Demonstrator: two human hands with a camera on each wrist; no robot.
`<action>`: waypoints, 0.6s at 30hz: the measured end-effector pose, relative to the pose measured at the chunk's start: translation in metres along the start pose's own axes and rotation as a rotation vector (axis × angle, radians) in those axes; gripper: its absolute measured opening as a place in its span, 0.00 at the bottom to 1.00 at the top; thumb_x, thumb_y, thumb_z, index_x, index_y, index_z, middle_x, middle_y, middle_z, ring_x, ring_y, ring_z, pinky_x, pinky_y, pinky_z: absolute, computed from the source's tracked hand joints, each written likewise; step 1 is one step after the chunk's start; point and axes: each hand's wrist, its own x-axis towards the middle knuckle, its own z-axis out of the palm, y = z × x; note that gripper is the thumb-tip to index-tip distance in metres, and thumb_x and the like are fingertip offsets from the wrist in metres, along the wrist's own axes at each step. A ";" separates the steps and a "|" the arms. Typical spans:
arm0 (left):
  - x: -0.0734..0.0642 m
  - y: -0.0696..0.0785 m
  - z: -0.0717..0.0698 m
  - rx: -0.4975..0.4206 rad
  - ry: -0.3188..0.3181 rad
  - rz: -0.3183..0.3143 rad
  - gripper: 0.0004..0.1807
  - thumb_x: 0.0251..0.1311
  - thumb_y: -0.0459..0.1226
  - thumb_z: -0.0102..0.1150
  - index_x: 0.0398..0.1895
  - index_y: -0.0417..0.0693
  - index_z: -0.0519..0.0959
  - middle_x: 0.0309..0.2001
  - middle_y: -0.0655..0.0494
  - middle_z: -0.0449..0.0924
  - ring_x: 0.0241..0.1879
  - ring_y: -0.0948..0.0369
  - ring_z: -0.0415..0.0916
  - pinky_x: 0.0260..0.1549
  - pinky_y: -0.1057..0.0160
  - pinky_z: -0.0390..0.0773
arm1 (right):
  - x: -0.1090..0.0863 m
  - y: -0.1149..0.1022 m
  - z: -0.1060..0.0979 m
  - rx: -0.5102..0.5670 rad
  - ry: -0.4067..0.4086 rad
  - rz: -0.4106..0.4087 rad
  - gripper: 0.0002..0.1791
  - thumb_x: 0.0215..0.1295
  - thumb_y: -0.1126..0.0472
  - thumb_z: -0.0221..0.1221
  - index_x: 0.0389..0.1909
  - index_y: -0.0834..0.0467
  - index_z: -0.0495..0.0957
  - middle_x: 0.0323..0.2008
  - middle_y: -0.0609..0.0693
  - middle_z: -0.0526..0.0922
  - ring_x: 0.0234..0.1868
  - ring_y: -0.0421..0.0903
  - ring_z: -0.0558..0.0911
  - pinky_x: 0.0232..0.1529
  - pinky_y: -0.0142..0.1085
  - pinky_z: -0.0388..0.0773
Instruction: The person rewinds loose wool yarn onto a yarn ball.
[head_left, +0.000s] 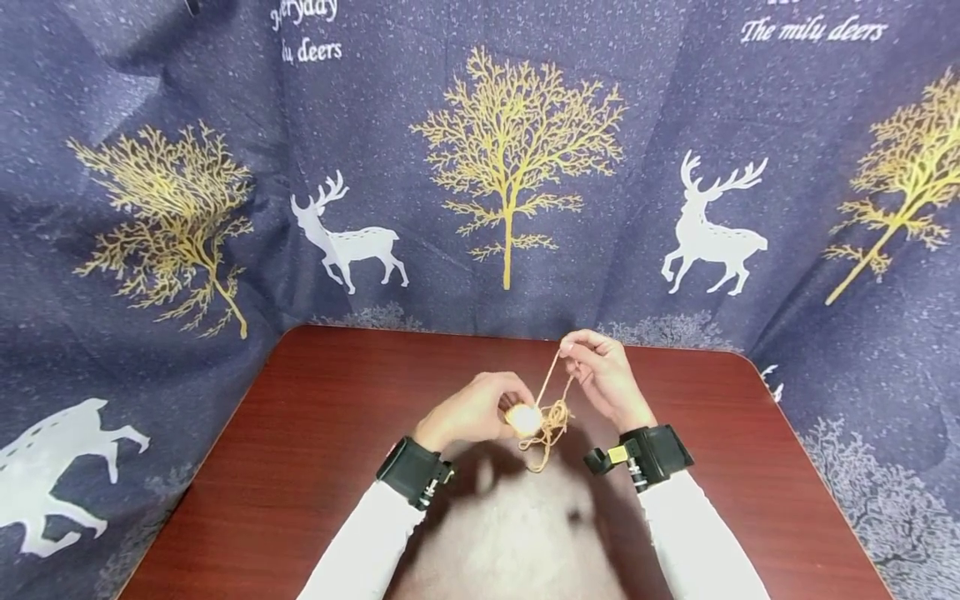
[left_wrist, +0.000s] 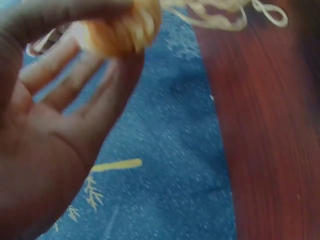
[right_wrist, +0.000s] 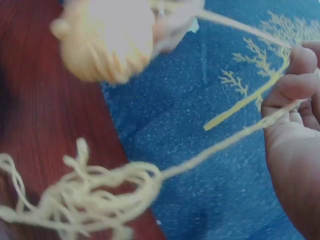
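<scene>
A small ball of yellow yarn (head_left: pixel 523 419) is held between the thumb and fingers of my left hand (head_left: pixel 478 407). In the left wrist view the ball (left_wrist: pixel 130 31) sits at the fingertips, away from the palm. My right hand (head_left: pixel 609 379) pinches the yarn strand (head_left: pixel 548 377), which stretches up from the ball. A second length runs from under the right fingers down to a loose tangle of yarn (head_left: pixel 553 423) beside the ball. The right wrist view shows this tangle (right_wrist: pixel 100 195) in several loops, lower than the ball (right_wrist: pixel 107 42).
A red-brown wooden table (head_left: pixel 315 433) lies below both hands. Around it hangs a dark blue cloth (head_left: pixel 570 250) printed with trees and white deer. Black straps with small cameras (head_left: pixel 656 454) sit on both wrists. A bright patch and arm shadows fall on the near tabletop.
</scene>
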 end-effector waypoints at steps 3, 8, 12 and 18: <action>0.000 0.010 0.000 -0.156 -0.084 0.051 0.21 0.44 0.23 0.75 0.43 0.43 0.82 0.39 0.56 0.84 0.39 0.65 0.82 0.43 0.65 0.85 | 0.003 0.004 -0.005 0.077 0.072 0.002 0.14 0.72 0.77 0.52 0.36 0.60 0.85 0.31 0.50 0.85 0.29 0.39 0.81 0.28 0.24 0.78; 0.001 0.018 -0.004 -0.424 -0.090 0.156 0.23 0.47 0.21 0.74 0.48 0.37 0.80 0.44 0.47 0.85 0.44 0.61 0.83 0.48 0.57 0.86 | 0.005 0.016 -0.010 0.043 0.189 0.037 0.14 0.72 0.75 0.53 0.35 0.59 0.85 0.30 0.49 0.85 0.26 0.37 0.79 0.26 0.23 0.77; 0.002 0.022 -0.008 -0.616 0.011 0.225 0.24 0.47 0.17 0.72 0.50 0.30 0.77 0.47 0.38 0.83 0.47 0.58 0.83 0.49 0.50 0.85 | 0.003 0.024 -0.010 -0.039 0.227 0.060 0.11 0.70 0.74 0.57 0.35 0.59 0.85 0.30 0.48 0.86 0.25 0.37 0.80 0.25 0.23 0.78; 0.004 0.020 -0.011 -0.837 0.313 0.280 0.28 0.41 0.12 0.67 0.51 0.21 0.73 0.50 0.45 0.83 0.49 0.56 0.82 0.50 0.55 0.85 | -0.003 0.034 -0.010 -0.324 0.273 0.055 0.03 0.66 0.72 0.63 0.38 0.67 0.84 0.28 0.48 0.86 0.24 0.38 0.81 0.25 0.26 0.80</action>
